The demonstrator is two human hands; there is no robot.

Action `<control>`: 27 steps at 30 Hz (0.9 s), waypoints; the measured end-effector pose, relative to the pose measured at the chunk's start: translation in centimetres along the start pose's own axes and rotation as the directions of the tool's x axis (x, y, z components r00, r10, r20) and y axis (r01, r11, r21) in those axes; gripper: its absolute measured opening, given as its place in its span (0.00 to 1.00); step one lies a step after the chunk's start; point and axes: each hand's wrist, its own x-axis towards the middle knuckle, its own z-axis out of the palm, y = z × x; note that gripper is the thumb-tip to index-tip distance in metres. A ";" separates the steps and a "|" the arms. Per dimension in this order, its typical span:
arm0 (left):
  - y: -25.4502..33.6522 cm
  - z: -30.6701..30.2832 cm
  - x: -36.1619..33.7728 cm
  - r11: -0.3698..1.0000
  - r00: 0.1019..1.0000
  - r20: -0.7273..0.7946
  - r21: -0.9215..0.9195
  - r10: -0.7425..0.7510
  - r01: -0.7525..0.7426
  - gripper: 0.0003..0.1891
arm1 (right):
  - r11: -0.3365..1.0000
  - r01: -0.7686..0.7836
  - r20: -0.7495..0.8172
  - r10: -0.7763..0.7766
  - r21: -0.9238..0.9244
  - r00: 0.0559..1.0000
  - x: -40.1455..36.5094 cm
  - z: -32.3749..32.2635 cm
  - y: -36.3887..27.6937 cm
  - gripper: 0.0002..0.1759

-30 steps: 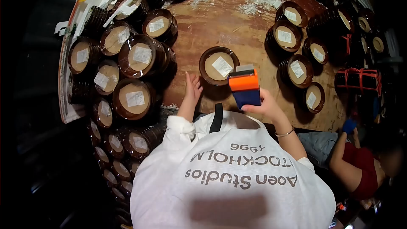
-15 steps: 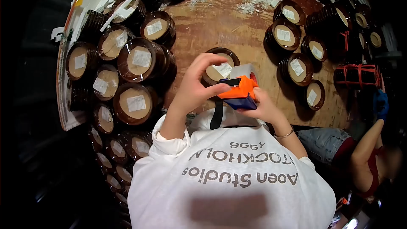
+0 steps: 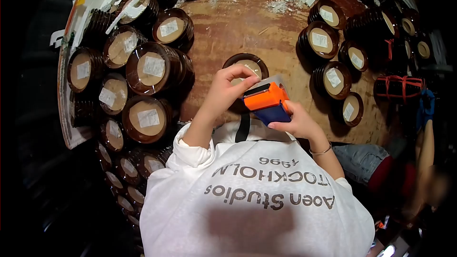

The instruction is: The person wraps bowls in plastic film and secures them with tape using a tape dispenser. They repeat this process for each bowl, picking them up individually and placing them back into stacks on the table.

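The left hand (image 3: pixel 227 88) is pinched, thumb and forefinger closed at the top edge of the orange and blue handheld label printer (image 3: pixel 267 102), where a pale strip shows. Whether they actually hold a label, I cannot tell. The right hand (image 3: pixel 293 123) is wrapped around the printer's blue lower body, holding it tilted above the brown wooden worktop (image 3: pixel 238 24), close to the chest.

A sticky label pulled at an angle could tear, curl onto the fingers or fold on itself. The printer is held by 1 hand only, so a sharp tug could shift it.

Just beyond the left hand sits 1 round dark brown lidded container (image 3: pixel 247 64), partly covered by the fingers, its inside tan. What that filling is, I cannot tell. To the left, stacks of similar containers (image 3: pixel 147 69) crowd together, each lid bearing a white label. Another group (image 3: pixel 328 43) stands to the right. White paper scraps (image 3: pixel 290 0) litter the far edge. At the far right, a co-worker's blue-gloved hand (image 3: pixel 425 109) is near a red-strapped bundle (image 3: pixel 399 87).
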 end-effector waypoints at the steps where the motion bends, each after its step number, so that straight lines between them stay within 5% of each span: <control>1: -0.3 0.0 0.1 1.000 1.000 -0.001 -0.002 -0.002 0.002 0.05 | 0.999 -0.030 0.018 0.030 -0.042 0.999 0.1 -0.1 0.0 0.23; 11: -1.5 -0.4 0.1 0.997 0.956 -0.286 0.037 -0.060 0.073 0.05 | 0.937 -0.259 0.158 0.226 0.234 0.961 1.2 -1.4 -2.2 0.21; 13: -1.4 -0.8 0.1 0.999 0.952 -0.306 0.030 -0.024 0.035 0.05 | 0.934 -0.343 0.278 0.305 0.100 0.911 1.3 -2.4 -3.2 0.22; 17: -0.2 -5.0 1.7 0.990 0.796 -0.589 0.097 0.140 -0.103 0.08 | 0.949 -0.303 0.285 0.315 -0.087 0.905 -0.2 -4.7 -3.1 0.21; 20: -3.2 -8.5 3.5 0.984 0.734 -0.658 0.147 0.169 -0.095 0.08 | 0.896 -0.421 0.279 0.444 -0.139 0.852 -3.4 -7.2 -3.0 0.22; 23: -5.5 -6.4 5.1 0.997 0.806 -0.591 0.072 0.040 0.004 0.08 | 0.842 -0.513 0.155 0.537 -0.167 0.830 -7.0 -8.1 -6.4 0.25; 27: -7.3 -4.9 7.2 0.998 0.835 -0.547 0.026 0.058 -0.053 0.09 | 0.779 -0.625 0.004 0.625 0.053 0.780 -10.6 -8.2 -9.3 0.22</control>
